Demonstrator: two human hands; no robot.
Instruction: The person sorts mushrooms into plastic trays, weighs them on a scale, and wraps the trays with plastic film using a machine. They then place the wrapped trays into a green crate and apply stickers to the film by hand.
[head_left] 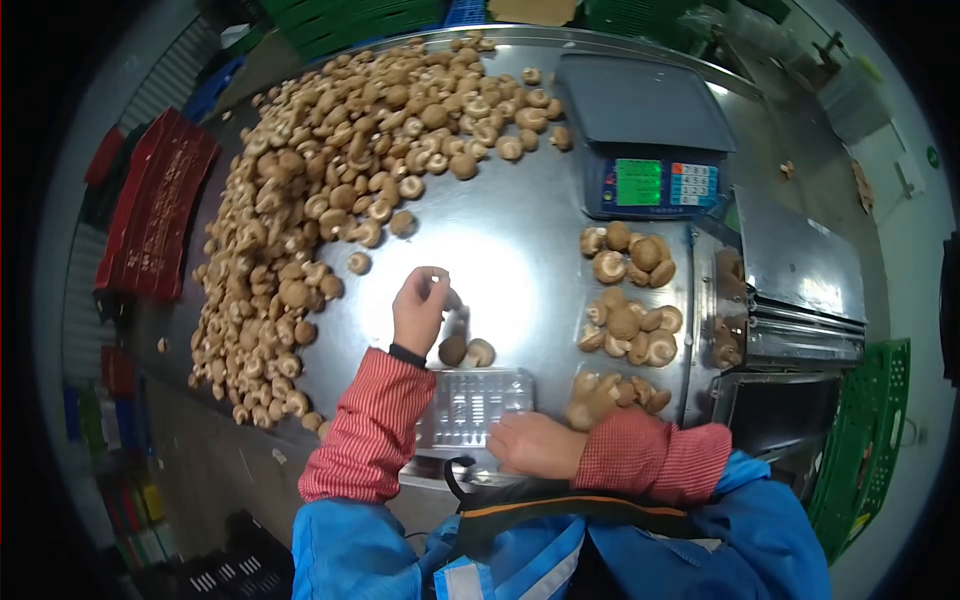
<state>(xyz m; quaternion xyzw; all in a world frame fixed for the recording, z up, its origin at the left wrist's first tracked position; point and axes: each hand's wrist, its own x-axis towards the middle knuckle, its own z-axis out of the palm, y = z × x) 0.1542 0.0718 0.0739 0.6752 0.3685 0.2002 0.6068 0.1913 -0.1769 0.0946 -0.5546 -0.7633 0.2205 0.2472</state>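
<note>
My left hand is over the steel table, its thumb and fingers curled together in a pinch. Whether a small piece sits between the fingertips I cannot make out. Two shiitake mushrooms, a dark one and a paler one, lie just beyond a clear plastic tray. That tray is at the table's near edge and has a ribbed bottom. My right hand is closed at its near right corner, with the fingertips hidden. A large heap of shiitake mushrooms spreads over the left and far side.
Right of the tray, three filled packs of mushrooms stand in a column: far, middle and near. Behind them is a digital scale with a green display. A metal machine stands at right, a red crate at left.
</note>
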